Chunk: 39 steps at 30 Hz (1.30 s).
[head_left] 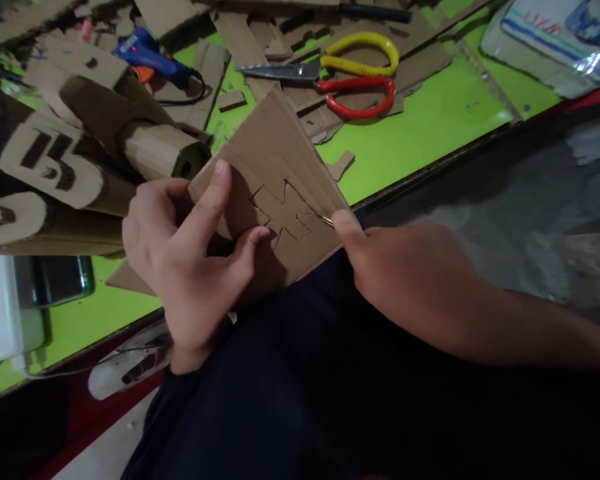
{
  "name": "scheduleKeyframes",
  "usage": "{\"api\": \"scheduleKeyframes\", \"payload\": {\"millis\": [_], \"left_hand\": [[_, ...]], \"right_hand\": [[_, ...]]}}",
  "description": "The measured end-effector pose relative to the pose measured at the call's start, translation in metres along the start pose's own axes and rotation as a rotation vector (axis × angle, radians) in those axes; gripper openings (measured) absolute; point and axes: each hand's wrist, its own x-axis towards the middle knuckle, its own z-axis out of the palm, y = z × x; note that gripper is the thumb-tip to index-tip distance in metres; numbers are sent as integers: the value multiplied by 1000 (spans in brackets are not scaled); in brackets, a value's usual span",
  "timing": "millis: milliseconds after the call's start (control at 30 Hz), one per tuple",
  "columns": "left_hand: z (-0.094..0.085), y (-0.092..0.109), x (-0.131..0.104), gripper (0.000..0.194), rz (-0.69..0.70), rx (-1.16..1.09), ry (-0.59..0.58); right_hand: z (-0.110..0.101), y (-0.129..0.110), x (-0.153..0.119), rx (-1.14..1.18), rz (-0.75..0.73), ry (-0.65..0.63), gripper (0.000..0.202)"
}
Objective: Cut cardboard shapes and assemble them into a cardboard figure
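A piece of brown cardboard (267, 150) is tilted over the table's edge, with a cross-like outline cut into its face. My left hand (190, 247) is closed on its left side, forefinger and thumb lying on the face near the outline and the other fingers partly hidden. At the right side, my right hand (405, 273) is closed around a thin metal blade (327, 220). The blade's tip touches the cardboard at the right of the cut lines; its handle is hidden in the hand.
Scissors (310, 72) with yellow and red handles lie on cardboard scraps on the green table (400, 157). A blue glue gun (153, 57) rests further left. Cardboard constructions (55, 160) stand at the left, near a dark phone (63, 280). A plastic bag (550, 47) sits far right.
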Motion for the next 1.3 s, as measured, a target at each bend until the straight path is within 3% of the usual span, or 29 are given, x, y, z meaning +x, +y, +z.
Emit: {"api": "scheduleKeyframes", "payload": {"millis": [100,167,300,533,833,967,1200,1300], "left_hand": [[1,-2,0,102,3,-15,20],[2,-3,-1,101,10,-5,35],[1,-2,0,96,23,51,43],[-1,-2,0,96,27,86,26],[-2,4,0,90,14,82,24],[-3,7,0,92,-3,77,24],[0,5,-1,92,-8,52,52],[0,7,-1,92,-32,48,38]], "right_hand": [[-4,13,-14,-83,65,-158,92],[-4,20,-22,-88,107,-171,84],[0,20,-16,8,70,30,79],[1,3,14,95,29,252,77],[13,-3,16,120,11,283,93],[16,-13,15,122,36,343,90],[-3,-22,19,-20,-56,403,82],[-6,-18,14,-35,-54,370,83]]}}
